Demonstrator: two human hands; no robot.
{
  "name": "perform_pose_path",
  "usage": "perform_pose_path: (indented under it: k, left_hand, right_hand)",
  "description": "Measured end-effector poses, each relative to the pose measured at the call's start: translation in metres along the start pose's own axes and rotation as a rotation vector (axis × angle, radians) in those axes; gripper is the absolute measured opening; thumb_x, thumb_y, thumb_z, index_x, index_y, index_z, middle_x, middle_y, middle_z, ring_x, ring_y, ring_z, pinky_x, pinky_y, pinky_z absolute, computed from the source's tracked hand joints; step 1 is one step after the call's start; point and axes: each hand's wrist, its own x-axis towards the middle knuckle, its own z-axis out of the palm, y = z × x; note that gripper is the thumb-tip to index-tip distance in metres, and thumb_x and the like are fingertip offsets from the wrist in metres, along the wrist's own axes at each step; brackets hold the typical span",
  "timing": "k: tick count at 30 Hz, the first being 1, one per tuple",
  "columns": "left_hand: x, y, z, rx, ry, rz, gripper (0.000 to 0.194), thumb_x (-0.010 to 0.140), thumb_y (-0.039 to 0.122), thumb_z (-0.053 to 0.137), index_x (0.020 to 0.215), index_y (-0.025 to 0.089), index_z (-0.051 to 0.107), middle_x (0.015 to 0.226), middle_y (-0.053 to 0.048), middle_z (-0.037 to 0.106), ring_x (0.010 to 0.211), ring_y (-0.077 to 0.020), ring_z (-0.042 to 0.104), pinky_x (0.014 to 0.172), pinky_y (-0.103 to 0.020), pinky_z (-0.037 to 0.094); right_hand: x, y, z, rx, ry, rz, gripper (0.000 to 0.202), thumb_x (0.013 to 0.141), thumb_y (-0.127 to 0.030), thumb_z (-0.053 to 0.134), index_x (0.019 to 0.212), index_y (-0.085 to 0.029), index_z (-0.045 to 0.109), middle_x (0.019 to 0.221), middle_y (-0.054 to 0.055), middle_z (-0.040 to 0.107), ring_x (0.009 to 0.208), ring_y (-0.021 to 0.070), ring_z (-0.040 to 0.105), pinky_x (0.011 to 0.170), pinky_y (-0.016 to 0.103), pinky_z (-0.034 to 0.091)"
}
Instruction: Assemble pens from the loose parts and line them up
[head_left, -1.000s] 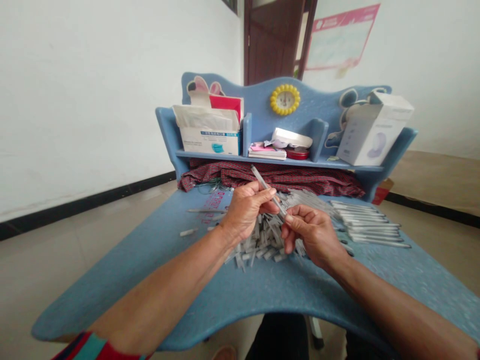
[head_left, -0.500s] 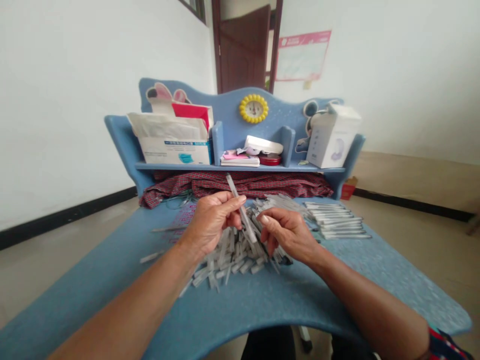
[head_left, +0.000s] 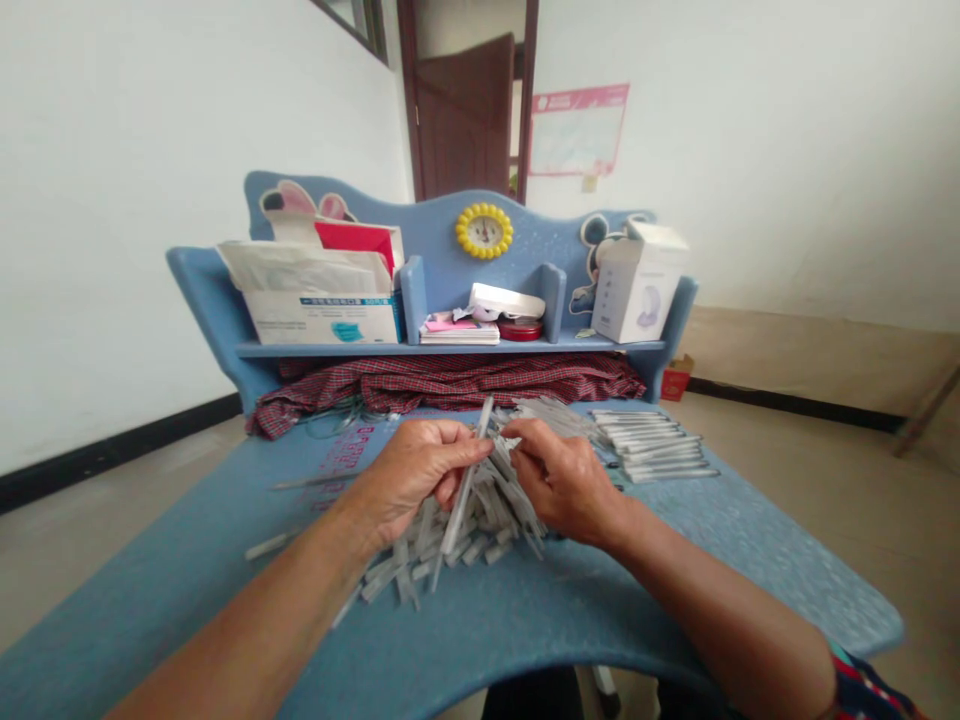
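Holding a tube (head_left: pixel 458 515) in the left hand (head_left: pixel 405 480), now swung to slant the other way, above the pile (head_left: pixel 475 548) on the tabletop (head_left: pixel 600 590). Curling the right hand (head_left: pixel 570 485) close beside; cannot tell whether gripping anything.
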Motion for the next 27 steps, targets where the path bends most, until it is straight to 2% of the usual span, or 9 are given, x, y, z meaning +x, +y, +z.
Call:
perform_pose_path:
  k: [3, 6, 9, 11, 13, 16, 19, 23, 27]
  left_hand:
    - [-0.003, 0.001, 0.003, 0.07, -0.094, -0.046, 0.031, 0.062, 0.039, 0.072, 0.056, 0.015, 0.054, 0.031, 0.007, 0.041, 0.029, -0.0054, 0.032, 0.033, -0.017, 0.02]
    - [-0.006, 0.003, 0.008, 0.127, -0.185, -0.049, 0.031, 0.061, 0.041, 0.073, 0.061, 0.014, 0.057, 0.034, 0.007, 0.044, 0.029, -0.0053, 0.032, 0.033, -0.018, 0.019]
    - [-0.008, 0.004, 0.008, 0.181, -0.191, -0.032, 0.033, 0.066, 0.043, 0.069, 0.059, 0.013, 0.056, 0.032, 0.007, 0.043, 0.03, -0.0052, 0.032, 0.036, -0.018, 0.021]
    - [-0.007, 0.005, 0.005, 0.21, -0.162, 0.002, 0.036, 0.07, 0.045, 0.064, 0.056, 0.014, 0.054, 0.032, 0.006, 0.043, 0.031, -0.0053, 0.033, 0.039, -0.018, 0.023]
    - [-0.007, 0.006, 0.002, 0.225, -0.124, 0.036, 0.039, 0.074, 0.049, 0.059, 0.056, 0.014, 0.053, 0.036, 0.005, 0.046, 0.032, -0.0057, 0.035, 0.04, -0.018, 0.025]
    - [-0.006, 0.006, -0.002, 0.246, -0.091, 0.064, 0.04, 0.076, 0.05, 0.056, 0.058, 0.014, 0.055, 0.039, 0.005, 0.048, 0.032, -0.0063, 0.037, 0.04, -0.019, 0.026]
    - [-0.006, 0.005, -0.003, 0.255, -0.074, 0.077, 0.035, 0.078, 0.044, 0.055, 0.058, 0.015, 0.055, 0.036, 0.007, 0.045, 0.032, -0.0065, 0.036, 0.04, -0.019, 0.027]
    - [-0.005, 0.004, -0.002, 0.268, -0.054, 0.075, 0.031, 0.078, 0.039, 0.056, 0.058, 0.016, 0.056, 0.039, 0.006, 0.049, 0.033, -0.0067, 0.036, 0.039, -0.019, 0.026]
    - [-0.005, 0.004, -0.001, 0.288, -0.034, 0.074, 0.029, 0.076, 0.037, 0.056, 0.057, 0.016, 0.057, 0.034, 0.007, 0.045, 0.032, -0.0075, 0.036, 0.039, -0.019, 0.025]
  right_hand:
    - [0.001, -0.001, -0.002, -0.164, -0.055, -0.101, 0.028, 0.087, -0.013, 0.041, 0.113, -0.016, 0.05, 0.074, 0.002, 0.066, 0.059, 0.0142, 0.059, 0.051, 0.025, 0.031]
    - [0.002, -0.004, -0.003, -0.281, -0.165, -0.225, 0.018, 0.086, -0.013, 0.042, 0.098, -0.017, 0.056, 0.072, 0.002, 0.064, 0.057, 0.0138, 0.056, 0.049, 0.026, 0.026]
    - [0.004, 0.001, -0.009, -0.354, -0.281, -0.217, 0.019, 0.089, -0.015, 0.039, 0.092, -0.018, 0.057, 0.071, 0.002, 0.064, 0.058, 0.0134, 0.056, 0.049, 0.027, 0.024]
    - [0.006, 0.015, -0.017, -0.437, -0.393, -0.104, 0.021, 0.09, -0.016, 0.037, 0.097, -0.02, 0.057, 0.077, 0.002, 0.066, 0.064, 0.0139, 0.059, 0.051, 0.026, 0.026]
    - [0.007, 0.038, -0.029, -0.555, -0.506, 0.126, 0.022, 0.091, -0.02, 0.037, 0.102, -0.023, 0.056, 0.086, 0.002, 0.068, 0.074, 0.0148, 0.062, 0.055, 0.025, 0.03]
    - [0.004, 0.085, -0.049, -0.658, -0.543, 0.309, 0.026, 0.092, -0.023, 0.036, 0.107, -0.02, 0.058, 0.084, 0.009, 0.07, 0.078, 0.0197, 0.064, 0.059, 0.026, 0.035]
    - [-0.007, 0.13, -0.067, -0.732, -0.592, 0.48, 0.028, 0.091, -0.024, 0.04, 0.109, -0.017, 0.06, 0.089, 0.013, 0.07, 0.084, 0.0233, 0.065, 0.064, 0.028, 0.04]
    - [-0.021, 0.168, -0.077, -0.747, -0.696, 0.61, 0.023, 0.089, -0.021, 0.048, 0.105, -0.018, 0.063, 0.098, 0.014, 0.068, 0.093, 0.0224, 0.064, 0.073, 0.029, 0.044]
    - [-0.023, 0.182, -0.076, -0.723, -0.789, 0.652, 0.025, 0.09, -0.029, 0.052, 0.11, -0.016, 0.059, 0.108, 0.009, 0.062, 0.094, 0.0194, 0.061, 0.08, 0.036, 0.049]
